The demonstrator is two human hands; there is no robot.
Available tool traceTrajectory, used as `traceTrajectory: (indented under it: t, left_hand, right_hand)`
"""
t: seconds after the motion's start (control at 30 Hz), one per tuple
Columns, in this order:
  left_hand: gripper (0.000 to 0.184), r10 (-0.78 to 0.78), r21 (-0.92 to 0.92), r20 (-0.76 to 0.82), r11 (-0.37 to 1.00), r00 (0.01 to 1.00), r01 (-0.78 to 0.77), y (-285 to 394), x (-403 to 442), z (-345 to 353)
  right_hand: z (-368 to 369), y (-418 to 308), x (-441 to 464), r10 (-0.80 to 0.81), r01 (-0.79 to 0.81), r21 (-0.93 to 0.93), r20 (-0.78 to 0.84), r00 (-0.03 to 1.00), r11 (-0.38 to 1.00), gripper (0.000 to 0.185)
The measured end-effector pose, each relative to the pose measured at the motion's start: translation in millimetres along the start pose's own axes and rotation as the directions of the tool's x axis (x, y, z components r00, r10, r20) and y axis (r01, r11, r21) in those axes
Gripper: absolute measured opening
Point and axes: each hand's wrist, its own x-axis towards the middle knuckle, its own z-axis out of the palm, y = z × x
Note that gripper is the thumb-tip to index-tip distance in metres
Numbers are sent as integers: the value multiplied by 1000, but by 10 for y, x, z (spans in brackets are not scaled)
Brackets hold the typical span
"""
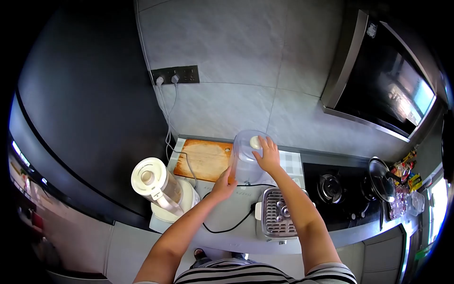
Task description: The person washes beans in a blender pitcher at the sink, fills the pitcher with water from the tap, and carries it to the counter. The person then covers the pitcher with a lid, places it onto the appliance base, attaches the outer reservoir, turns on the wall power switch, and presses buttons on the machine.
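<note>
A clear plastic cover (248, 165) with a pale round knob (255, 142) stands upright at the back of the counter. On its top, beside the knob, lies my right hand (268, 155), fingers apart. Low on the cover's left side is my left hand (223, 185), its fingers against the wall of the cover near the edge of a wooden cutting board (203, 160). Whether those fingers press on the board too is hard to make out. Closer to me, under my right forearm, sits a metal-topped appliance (276, 215) with a slotted surface.
A white blender-like appliance (163, 189) stands left on the counter (227, 213). A black cable curves across the middle. At the right are a black gas stove (326, 189) and a pan (378, 175). White cords hang from wall sockets (187, 75); a range hood (383, 75) hangs upper right.
</note>
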Motion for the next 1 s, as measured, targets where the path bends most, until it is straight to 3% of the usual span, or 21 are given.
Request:
traceTrajectory:
  t: [0.03,0.13,0.23,0.4,0.43,0.47,0.5,0.53,0.67,0.77,0.87,0.97,1.0]
  left_hand:
    - [73,3,1,-13,1000,1000,-3,15,26,13]
    - [72,-14,-7,-44,1000,999,14,67,58,-45]
    - [73,-71,-51,-65,996,995,68,36,21,-93]
    - [79,-154,-144,-131,980,979,135,-35,94,-228]
    - [81,-207,-259,-116,950,971,172,-74,142,-251]
    - [82,-194,-247,-147,957,970,154,-121,157,-285]
    - [84,-181,-234,-177,962,967,138,-104,164,-344]
    - [85,-167,-218,-206,968,964,121,60,153,-422]
    - [93,231,-65,-84,969,969,-237,655,14,-714]
    - [94,40,-350,-106,934,994,-75,750,-23,-736]
    - [97,-208,-464,0,866,978,184,704,-128,-792]
    - [95,-306,-572,81,765,949,295,925,-440,-864]
    - [94,-236,-555,-6,809,972,193,929,-502,-858]
  right_hand:
    - [85,-4,94,111,-111,27,28,993,993,77]
    - [87,-168,296,329,-327,-39,161,931,944,79]
    - [191,-28,393,321,-324,-20,216,922,946,75]
    - [-150,-7,244,22,-55,214,154,988,975,62]
    - [-274,22,211,-83,45,298,118,990,954,62]
    - [-407,39,196,-187,147,375,72,980,915,62]
    - [-555,21,184,-212,144,521,72,975,841,60]
    - [-735,-17,179,-255,168,546,88,963,821,60]
    - [-1324,-226,120,-386,226,645,115,915,730,61]
    - [-1514,-367,61,-454,266,694,98,886,669,62]
    - [-1579,-447,60,-517,317,723,64,854,613,62]
    - [-1703,-538,67,-533,333,722,59,844,607,62]
    - [-1755,-561,64,-518,328,707,63,853,627,62]
